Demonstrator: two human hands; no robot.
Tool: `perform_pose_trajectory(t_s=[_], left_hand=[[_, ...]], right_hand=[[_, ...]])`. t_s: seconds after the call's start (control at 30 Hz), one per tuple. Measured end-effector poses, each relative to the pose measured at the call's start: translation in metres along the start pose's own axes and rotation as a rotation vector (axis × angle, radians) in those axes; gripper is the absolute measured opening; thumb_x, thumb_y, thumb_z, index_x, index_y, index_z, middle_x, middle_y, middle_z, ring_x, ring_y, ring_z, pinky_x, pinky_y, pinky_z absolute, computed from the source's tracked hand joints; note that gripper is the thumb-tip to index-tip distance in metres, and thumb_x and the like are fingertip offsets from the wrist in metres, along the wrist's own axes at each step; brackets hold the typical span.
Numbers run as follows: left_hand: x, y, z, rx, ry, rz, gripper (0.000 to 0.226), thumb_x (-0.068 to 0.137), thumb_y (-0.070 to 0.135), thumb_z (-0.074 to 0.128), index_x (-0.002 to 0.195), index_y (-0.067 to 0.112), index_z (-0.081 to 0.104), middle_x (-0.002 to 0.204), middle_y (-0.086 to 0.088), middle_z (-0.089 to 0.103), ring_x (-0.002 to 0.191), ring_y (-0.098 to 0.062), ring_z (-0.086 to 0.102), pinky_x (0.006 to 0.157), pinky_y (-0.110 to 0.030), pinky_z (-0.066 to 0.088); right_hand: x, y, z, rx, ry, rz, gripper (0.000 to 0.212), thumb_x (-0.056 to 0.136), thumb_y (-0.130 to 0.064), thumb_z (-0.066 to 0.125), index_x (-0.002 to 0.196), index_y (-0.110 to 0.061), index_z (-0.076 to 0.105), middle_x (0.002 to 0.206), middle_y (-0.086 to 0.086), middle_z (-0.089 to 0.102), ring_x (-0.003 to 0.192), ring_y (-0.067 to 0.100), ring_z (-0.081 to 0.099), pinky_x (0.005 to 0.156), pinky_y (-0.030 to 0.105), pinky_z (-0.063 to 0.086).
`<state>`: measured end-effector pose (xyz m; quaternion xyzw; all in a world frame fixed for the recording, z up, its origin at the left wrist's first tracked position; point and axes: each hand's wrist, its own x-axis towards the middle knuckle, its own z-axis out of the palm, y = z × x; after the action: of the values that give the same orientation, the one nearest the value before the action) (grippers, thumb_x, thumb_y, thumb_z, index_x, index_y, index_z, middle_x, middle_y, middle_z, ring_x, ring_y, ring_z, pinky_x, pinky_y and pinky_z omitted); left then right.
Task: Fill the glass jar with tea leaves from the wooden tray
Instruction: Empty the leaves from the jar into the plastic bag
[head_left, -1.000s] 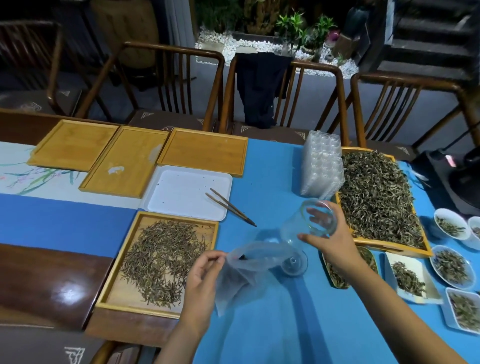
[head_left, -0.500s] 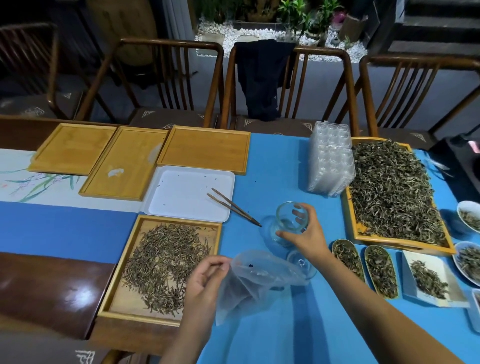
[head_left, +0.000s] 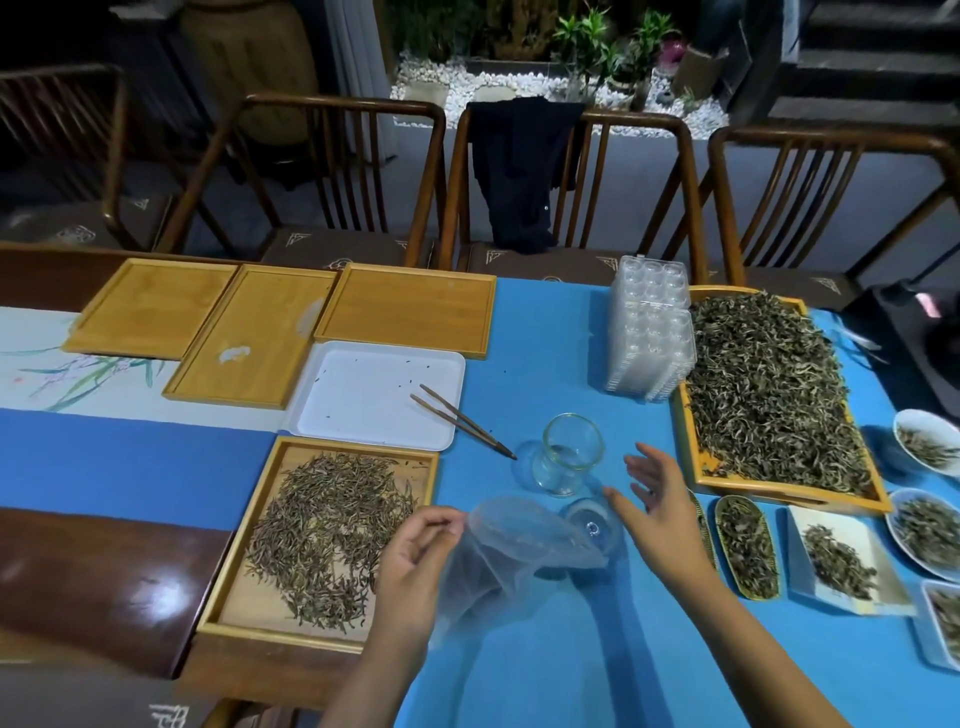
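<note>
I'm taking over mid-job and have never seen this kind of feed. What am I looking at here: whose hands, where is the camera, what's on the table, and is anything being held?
There is no machine: a person works with bare hands. The single picture comes from a wide-angle camera on their head, looking forward and down.

The left hand pinches a clear plastic bag. The right hand is open and holds nothing; it hovers just right of the glass jar, which stands upright and empty on the blue cloth. A glass lid lies near the jar.

On the left sits a wooden tray of thin tea leaves. Behind it is a white tray with tweezers across its edge, then three empty wooden trays. On the right are a big tray heaped with leaves, stacked plastic containers and small sample dishes.
</note>
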<state>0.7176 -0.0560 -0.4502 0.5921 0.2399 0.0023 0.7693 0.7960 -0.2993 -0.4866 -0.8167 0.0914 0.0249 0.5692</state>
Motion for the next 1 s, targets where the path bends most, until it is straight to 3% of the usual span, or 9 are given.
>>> perform_pose_trajectory(t_s=[0.1,0.23,0.33,0.43,0.53,0.6,0.73,0.87,1.0], left_hand=[[0.000,0.001,0.001,-0.005,0.034,-0.004,0.006,0.089,0.001,0.059,0.092,0.001,0.064,0.092,-0.012,0.071,0.093,-0.031,0.063,0.099,-0.055,0.043],[-0.004,0.000,0.006,-0.052,0.074,0.017,0.006,0.090,0.003,0.058,0.093,0.002,0.064,0.090,-0.010,0.071,0.093,-0.029,0.062,0.093,-0.050,0.044],[-0.006,-0.002,0.011,-0.065,0.084,0.025,0.008,0.091,0.002,0.058,0.090,0.007,0.065,0.084,-0.001,0.073,0.086,-0.018,0.065,0.088,-0.044,0.044],[-0.010,-0.005,0.015,-0.061,0.068,0.023,0.013,0.090,-0.002,0.058,0.087,0.008,0.065,0.081,0.001,0.072,0.081,-0.012,0.066,0.082,-0.040,0.046],[-0.012,-0.008,0.014,-0.048,0.066,0.026,0.019,0.090,-0.008,0.055,0.086,0.008,0.064,0.079,-0.002,0.071,0.079,-0.015,0.064,0.073,-0.031,0.047],[-0.013,-0.009,0.012,-0.046,0.052,0.020,0.018,0.090,-0.008,0.055,0.089,0.007,0.065,0.082,-0.006,0.070,0.080,-0.019,0.064,0.071,-0.028,0.048],[-0.015,-0.011,0.001,-0.079,0.023,-0.015,0.016,0.091,-0.001,0.056,0.094,0.010,0.067,0.090,-0.007,0.072,0.084,-0.012,0.068,0.070,-0.022,0.050],[-0.014,-0.010,-0.015,-0.129,0.061,-0.038,0.024,0.095,-0.002,0.043,0.100,0.008,0.064,0.099,-0.010,0.075,0.101,-0.022,0.069,0.082,-0.031,0.055],[-0.012,-0.005,-0.027,-0.089,0.081,0.013,0.039,0.089,-0.014,0.050,0.117,0.011,0.058,0.122,-0.010,0.065,0.120,-0.021,0.059,0.103,-0.035,0.045]], right_hand=[[-0.061,0.000,-0.012,-0.016,0.158,-0.008,0.025,0.091,-0.006,0.058,0.101,-0.028,0.056,0.103,-0.005,0.064,0.095,0.006,0.061,0.074,0.007,0.045],[-0.123,0.016,0.018,-0.072,0.018,0.121,0.035,0.084,0.003,0.064,0.075,-0.030,0.061,0.081,0.002,0.070,0.067,0.004,0.062,0.052,0.014,0.043],[-0.135,0.013,0.050,-0.039,-0.191,0.202,0.033,0.075,-0.007,0.077,0.096,-0.027,0.061,0.096,0.007,0.065,0.075,0.011,0.062,0.062,0.017,0.048],[-0.122,0.002,0.074,-0.039,-0.290,0.139,0.046,0.077,-0.026,0.078,0.115,-0.025,0.052,0.109,-0.008,0.062,0.095,0.005,0.060,0.081,0.024,0.050],[-0.104,-0.008,0.090,-0.040,-0.248,0.062,0.022,0.089,-0.025,0.065,0.108,-0.027,0.054,0.105,-0.010,0.065,0.094,0.000,0.060,0.080,0.025,0.048],[-0.093,-0.010,0.095,-0.081,-0.179,0.022,0.004,0.095,-0.019,0.056,0.099,-0.020,0.057,0.097,0.000,0.065,0.092,0.012,0.063,0.080,0.032,0.048],[-0.076,-0.016,0.090,-0.021,-0.165,-0.032,0.009,0.096,-0.008,0.051,0.093,-0.011,0.059,0.091,0.004,0.066,0.089,0.016,0.062,0.081,0.032,0.048],[-0.068,-0.032,0.083,0.141,-0.215,-0.084,0.020,0.099,0.002,0.039,0.099,-0.006,0.058,0.094,-0.001,0.062,0.086,-0.003,0.056,0.082,0.014,0.042],[-0.061,-0.050,0.082,0.175,-0.286,-0.081,0.023,0.102,-0.009,0.036,0.084,-0.010,0.051,0.075,-0.010,0.049,0.068,0.000,0.045,0.069,0.020,0.039]])
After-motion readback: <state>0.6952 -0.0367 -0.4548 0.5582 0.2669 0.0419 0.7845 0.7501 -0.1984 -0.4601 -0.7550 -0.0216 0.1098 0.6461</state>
